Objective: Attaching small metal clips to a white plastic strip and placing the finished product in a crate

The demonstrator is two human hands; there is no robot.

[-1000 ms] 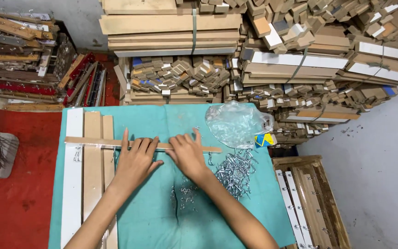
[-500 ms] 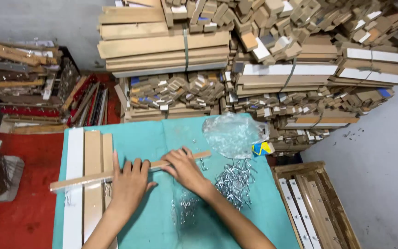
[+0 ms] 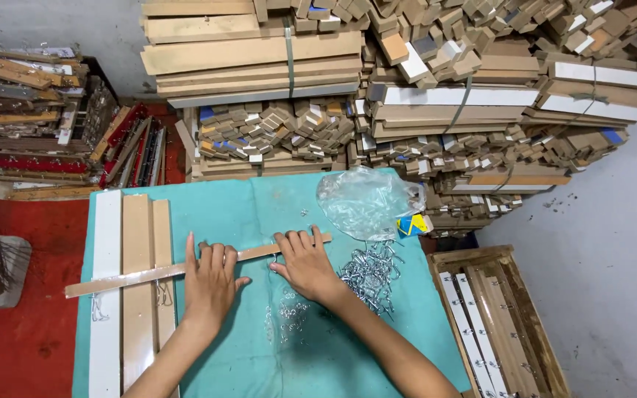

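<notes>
Teal table (image 3: 348, 368): two spread hands, left hand (image 3: 211, 278), right hand (image 3: 305, 262), press one wooden strip (image 3: 134, 276).

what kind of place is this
Probably a small woodworking or assembly workshop. Bundled wooden slats are stacked high against the wall, a pile of metal hooks lies on the teal-covered table, and both hands press a thin wooden strip flat.

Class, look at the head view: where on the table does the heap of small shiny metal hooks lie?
The heap of small shiny metal hooks lies on the teal table cloth, just right of the right hand and below the clear plastic bag.
</notes>
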